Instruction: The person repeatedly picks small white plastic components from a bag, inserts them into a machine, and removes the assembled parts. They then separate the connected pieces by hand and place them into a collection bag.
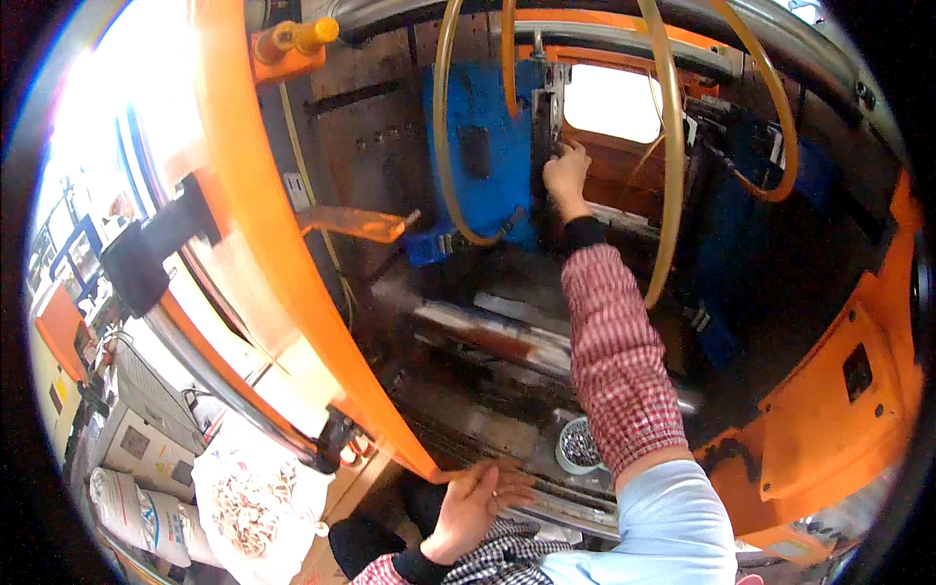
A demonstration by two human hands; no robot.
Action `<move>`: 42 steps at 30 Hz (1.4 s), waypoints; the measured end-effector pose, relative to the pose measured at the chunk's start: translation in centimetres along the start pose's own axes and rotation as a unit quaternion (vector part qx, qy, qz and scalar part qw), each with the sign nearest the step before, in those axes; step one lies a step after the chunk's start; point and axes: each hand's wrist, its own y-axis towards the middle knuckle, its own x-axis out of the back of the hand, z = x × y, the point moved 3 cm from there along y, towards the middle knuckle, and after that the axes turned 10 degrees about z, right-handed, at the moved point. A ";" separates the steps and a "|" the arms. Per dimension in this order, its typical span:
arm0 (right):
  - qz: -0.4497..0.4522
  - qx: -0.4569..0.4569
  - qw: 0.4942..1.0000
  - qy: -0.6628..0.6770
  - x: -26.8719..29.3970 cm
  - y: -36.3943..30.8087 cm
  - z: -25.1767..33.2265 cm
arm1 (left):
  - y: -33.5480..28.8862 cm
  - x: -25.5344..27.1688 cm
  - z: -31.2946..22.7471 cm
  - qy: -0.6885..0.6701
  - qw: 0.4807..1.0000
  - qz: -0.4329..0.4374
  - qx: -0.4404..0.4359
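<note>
My right hand (567, 177) is reached deep into an orange-framed moulding machine. Its fingers are curled together at the inner edge of a blue mould half (483, 146); whatever they pinch there is too small to make out. A red-and-white checked sleeve covers that forearm. Low in front of my body, my left hand (473, 512) holds nothing, its fingers stretched out and apart. It lies beside the bottom corner of the orange door frame (375, 419). A pale tub (568, 458) of small shiny metal pieces stands below my right forearm.
Yellowish hoses (669, 185) hang around my right arm. A second blue mould half (736, 214) stands opposite, at the right. An orange bracket (366, 224) juts out on the left. A white bag (219, 468) of beige parts sits outside at lower left, beside filled sacks (127, 507).
</note>
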 end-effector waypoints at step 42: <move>-0.226 -0.030 0.957 0.181 -3.0 6.8 -0.6 | -5.6 3.3 -1.3 0.227 0.962 -0.088 -0.124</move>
